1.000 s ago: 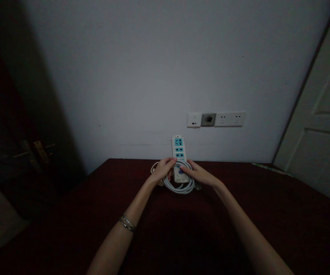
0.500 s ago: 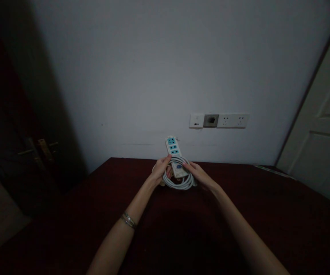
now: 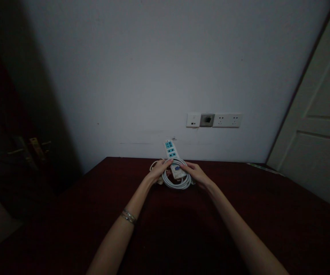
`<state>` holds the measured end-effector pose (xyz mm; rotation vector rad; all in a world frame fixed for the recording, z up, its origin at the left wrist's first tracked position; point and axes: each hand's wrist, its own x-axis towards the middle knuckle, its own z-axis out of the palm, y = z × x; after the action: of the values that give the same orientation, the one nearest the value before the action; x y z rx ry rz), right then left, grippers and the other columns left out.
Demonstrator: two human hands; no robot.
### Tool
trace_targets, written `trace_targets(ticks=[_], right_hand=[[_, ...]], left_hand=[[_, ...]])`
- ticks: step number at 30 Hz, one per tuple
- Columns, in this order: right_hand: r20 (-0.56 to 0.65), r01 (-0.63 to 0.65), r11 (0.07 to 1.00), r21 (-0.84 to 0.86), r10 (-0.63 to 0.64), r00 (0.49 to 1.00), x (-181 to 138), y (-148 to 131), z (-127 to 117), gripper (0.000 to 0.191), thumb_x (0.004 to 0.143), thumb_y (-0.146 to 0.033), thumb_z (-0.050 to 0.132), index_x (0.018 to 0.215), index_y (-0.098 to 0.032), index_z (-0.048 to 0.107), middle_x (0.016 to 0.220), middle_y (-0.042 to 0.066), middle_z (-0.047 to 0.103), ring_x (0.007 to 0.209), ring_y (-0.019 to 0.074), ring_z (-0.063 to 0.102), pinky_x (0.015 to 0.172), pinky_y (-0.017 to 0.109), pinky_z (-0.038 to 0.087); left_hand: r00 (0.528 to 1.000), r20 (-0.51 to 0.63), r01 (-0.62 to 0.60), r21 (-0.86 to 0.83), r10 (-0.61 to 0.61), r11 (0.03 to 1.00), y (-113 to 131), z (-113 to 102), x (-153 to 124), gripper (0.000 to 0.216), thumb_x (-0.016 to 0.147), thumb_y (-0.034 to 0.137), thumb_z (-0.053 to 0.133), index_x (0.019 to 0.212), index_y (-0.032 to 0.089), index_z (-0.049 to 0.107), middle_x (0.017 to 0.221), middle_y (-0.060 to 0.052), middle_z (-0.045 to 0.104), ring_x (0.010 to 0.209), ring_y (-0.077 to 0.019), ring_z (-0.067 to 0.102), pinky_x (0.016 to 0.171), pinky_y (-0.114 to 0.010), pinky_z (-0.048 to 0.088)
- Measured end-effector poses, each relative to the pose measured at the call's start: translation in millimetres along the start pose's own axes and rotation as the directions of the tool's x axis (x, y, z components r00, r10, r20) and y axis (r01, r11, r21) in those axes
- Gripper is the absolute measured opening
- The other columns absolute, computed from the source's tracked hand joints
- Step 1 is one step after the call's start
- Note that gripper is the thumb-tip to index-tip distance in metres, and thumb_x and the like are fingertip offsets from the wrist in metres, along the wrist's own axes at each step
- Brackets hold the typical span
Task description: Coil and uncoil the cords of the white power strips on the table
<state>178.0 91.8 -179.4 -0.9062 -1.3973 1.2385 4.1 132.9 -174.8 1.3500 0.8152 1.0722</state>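
Note:
A white power strip (image 3: 170, 149) with blue socket faces tilts up over the far part of the dark red table (image 3: 165, 221). Its pale cord (image 3: 178, 186) is wound in a coil lying across the strip's lower end. My left hand (image 3: 159, 170) is closed on the coil's left side, thumb on top and fingers partly hidden beneath. On the right side, my right hand (image 3: 196, 173) grips the coil and strip, its thumb near the blue switch. A loose loop of cord shows left of my left hand.
Behind the table is a pale wall with a row of wall sockets (image 3: 227, 120) and a grey wall plate (image 3: 207, 120). A thin strip (image 3: 265, 169) lies at the table's back right. Doors stand at both sides.
The power strip's top end has dipped slightly, and both hands with the coil sit a little lower and further left in view. The whole view has shifted slightly.

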Motion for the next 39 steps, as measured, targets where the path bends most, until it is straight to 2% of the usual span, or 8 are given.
trace_targets(ticks=[4, 9, 14, 18, 23, 30, 34, 39], right_hand=[[-0.05, -0.007, 0.998, 0.065, 0.01, 0.999, 5, 7, 4, 0.043, 0.069, -0.042, 0.067, 0.105, -0.017, 0.066, 0.099, 0.006, 0.07, 0.09, 0.0208, 0.065, 0.085, 0.033, 0.05], [-0.236, 0.086, 0.995, -0.045, -0.094, 0.967, 12, 20, 8, 0.048, 0.073, -0.046, 0.061, 0.11, -0.015, 0.063, 0.113, 0.008, 0.064, 0.104, 0.0197, 0.06, 0.095, 0.034, 0.043], [-0.247, 0.139, 0.987, -0.079, -0.154, 0.957, 3, 26, 0, 0.061, 0.072, -0.046, 0.061, 0.126, -0.018, 0.052, 0.122, 0.006, 0.059, 0.105, 0.0177, 0.059, 0.094, 0.033, 0.044], [-0.234, 0.102, 0.993, -0.066, -0.115, 0.966, -9, 28, -13, 0.061, 0.068, -0.046, 0.065, 0.122, -0.018, 0.056, 0.117, 0.006, 0.062, 0.102, 0.0198, 0.061, 0.092, 0.036, 0.046], [-0.277, 0.051, 0.996, -0.067, -0.068, 0.958, -26, 34, -29, 0.059, 0.063, -0.047, 0.068, 0.114, -0.016, 0.062, 0.11, 0.008, 0.065, 0.097, 0.0218, 0.063, 0.089, 0.038, 0.048], [-0.251, 0.022, 0.994, -0.11, -0.05, 0.967, -46, 44, -54, 0.05, 0.065, -0.045, 0.068, 0.105, -0.014, 0.065, 0.1, 0.007, 0.069, 0.089, 0.0205, 0.065, 0.084, 0.035, 0.05], [-0.238, 0.003, 0.992, -0.127, -0.033, 0.971, -55, 45, -69, 0.047, 0.067, -0.043, 0.068, 0.104, -0.014, 0.066, 0.102, 0.006, 0.069, 0.09, 0.0202, 0.065, 0.085, 0.035, 0.049], [-0.372, -0.071, 0.987, -0.144, 0.013, 0.928, -71, 43, -111, 0.041, 0.069, -0.038, 0.068, 0.103, -0.014, 0.067, 0.099, 0.005, 0.07, 0.088, 0.0191, 0.066, 0.082, 0.033, 0.051]], left_hand=[[0.999, -0.036, -0.025, -0.078, 0.022, 0.997, -1, 4, -1, 0.036, 0.071, 0.04, 0.068, 0.086, 0.008, 0.063, 0.079, -0.008, 0.066, 0.061, -0.0116, 0.06, 0.052, -0.019, 0.047], [0.995, -0.086, -0.053, 0.028, 0.055, 0.998, -6, 6, 1, 0.031, 0.078, 0.039, 0.061, 0.084, 0.009, 0.064, 0.076, -0.007, 0.066, 0.057, -0.0103, 0.058, 0.046, -0.016, 0.044], [1.0, 0.003, 0.006, -0.092, -0.006, 0.996, -15, 13, 2, 0.025, 0.083, 0.033, 0.055, 0.088, 0.01, 0.064, 0.082, -0.009, 0.067, 0.062, -0.0128, 0.061, 0.052, -0.021, 0.05], [0.981, 0.108, 0.186, -0.281, -0.162, 0.941, -20, 22, 0, 0.027, 0.085, 0.032, 0.052, 0.098, 0.01, 0.062, 0.084, -0.01, 0.068, 0.065, -0.0148, 0.063, 0.057, -0.026, 0.053], [0.903, 0.253, 0.425, -0.418, -0.347, 0.803, -27, 36, -6, 0.025, 0.085, 0.025, 0.052, 0.099, 0.007, 0.06, 0.078, -0.01, 0.068, 0.065, -0.0172, 0.064, 0.065, -0.031, 0.053], [0.867, 0.31, 0.492, -0.415, -0.39, 0.765, -39, 57, -17, 0.021, 0.083, 0.024, 0.052, 0.094, 0.007, 0.06, 0.073, -0.009, 0.067, 0.061, -0.0164, 0.063, 0.068, -0.03, 0.051], [0.842, 0.384, 0.508, -0.323, -0.38, 0.799, -46, 61, -19, 0.032, 0.082, 0.036, 0.053, 0.099, 0.01, 0.057, 0.074, -0.009, 0.066, 0.061, -0.0184, 0.063, 0.065, -0.032, 0.051], [0.859, 0.33, 0.482, -0.271, -0.39, 0.833, -51, 51, -18, 0.045, 0.08, 0.049, 0.053, 0.109, 0.015, 0.048, 0.087, -0.011, 0.066, 0.072, -0.02, 0.066, 0.067, -0.032, 0.051]])
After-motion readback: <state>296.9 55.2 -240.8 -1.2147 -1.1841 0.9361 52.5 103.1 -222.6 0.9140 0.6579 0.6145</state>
